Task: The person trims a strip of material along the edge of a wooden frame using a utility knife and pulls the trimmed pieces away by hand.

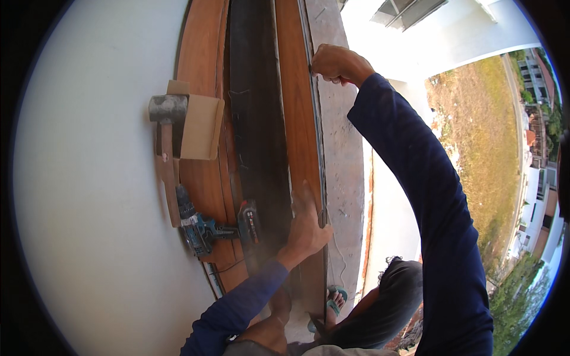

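My left hand (310,228) grips across a reddish wooden plank (300,107), low on its length, with its fingers blurred at the left edge and thumb at the right. Farther up, my right hand (336,65) has its fingers curled at the plank's right edge, beside a thin dark strip along that edge. Left of the plank runs a long black board (255,101). More wooden planks (199,41) lie farther left, with a mallet (167,110), an open cardboard box (202,127) and a cordless drill (202,231) on them.
A white wall (89,172) fills the left side. A concrete ledge (344,154) with a loose cord runs right of the plank. My sandalled foot (335,301) and bent leg show below. Beyond lie a bright white surface, a dry grass lot (475,142) and houses.
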A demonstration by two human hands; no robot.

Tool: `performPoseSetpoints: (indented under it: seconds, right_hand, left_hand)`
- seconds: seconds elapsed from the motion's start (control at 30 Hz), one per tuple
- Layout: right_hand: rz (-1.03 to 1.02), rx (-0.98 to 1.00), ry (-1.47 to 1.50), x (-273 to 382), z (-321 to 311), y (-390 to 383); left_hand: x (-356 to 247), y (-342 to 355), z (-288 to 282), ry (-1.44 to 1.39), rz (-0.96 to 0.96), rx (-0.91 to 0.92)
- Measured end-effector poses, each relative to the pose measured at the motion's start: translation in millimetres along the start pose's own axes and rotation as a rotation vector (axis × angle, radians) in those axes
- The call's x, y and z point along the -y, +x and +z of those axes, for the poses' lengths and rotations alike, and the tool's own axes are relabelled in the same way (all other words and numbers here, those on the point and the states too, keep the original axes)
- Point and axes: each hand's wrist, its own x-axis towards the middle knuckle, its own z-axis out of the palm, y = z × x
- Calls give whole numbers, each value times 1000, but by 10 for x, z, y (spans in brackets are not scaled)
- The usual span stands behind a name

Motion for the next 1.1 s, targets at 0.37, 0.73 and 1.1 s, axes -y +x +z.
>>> performPoseSetpoints:
  seconds: [0.37, 0.73, 1.1]
  right_hand:
    - [-150, 12, 233, -302, 120, 22]
    - [22, 68, 179, -32, 45, -219]
    - [-19, 82, 229, -135, 154, -217]
  left_hand:
    - [-30, 7, -40, -19, -52, 45]
    - [-40, 7, -31, -37, -51, 31]
    - [-35, 32, -47, -27, -60, 52]
